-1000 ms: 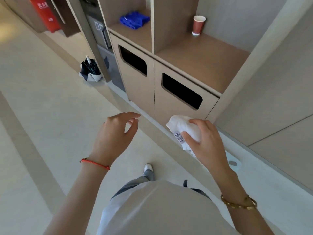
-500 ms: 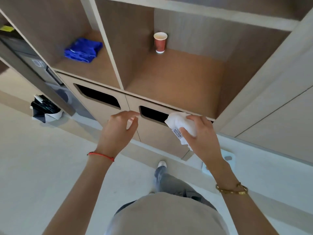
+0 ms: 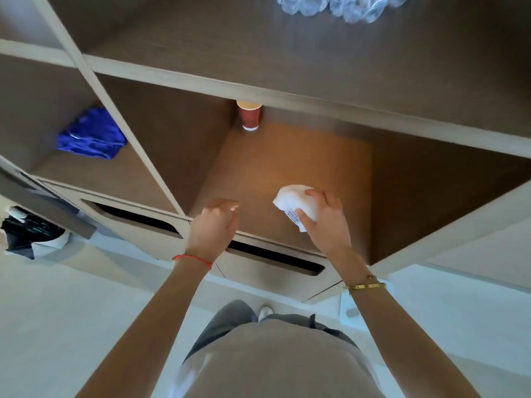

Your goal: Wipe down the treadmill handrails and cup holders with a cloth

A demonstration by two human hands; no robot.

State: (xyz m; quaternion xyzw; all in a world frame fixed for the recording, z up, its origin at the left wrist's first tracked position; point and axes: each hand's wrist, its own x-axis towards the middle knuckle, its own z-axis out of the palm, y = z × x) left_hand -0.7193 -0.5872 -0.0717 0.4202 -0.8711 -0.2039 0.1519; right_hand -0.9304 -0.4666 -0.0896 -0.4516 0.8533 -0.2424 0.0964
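Note:
A bunched white cloth (image 3: 293,201) with a small printed label is gripped in my right hand (image 3: 324,222), held just over the wooden floor of the open middle shelf compartment (image 3: 258,173). My left hand (image 3: 214,225) hovers at the front edge of that compartment, fingers loosely curled and holding nothing. No treadmill, handrail or cup holder is in view.
A red paper cup (image 3: 249,116) stands at the back of the same compartment. A folded blue cloth (image 3: 92,135) lies in the compartment to the left. Two bin slots (image 3: 275,258) sit below the shelf. Clear plastic bottles (image 3: 336,5) rest on the upper shelf.
I have stepped closer to the shelf unit and the view has tipped up. Both hands have moved forward, and the white cloth is now over the compartment floor instead of before the bin slot.

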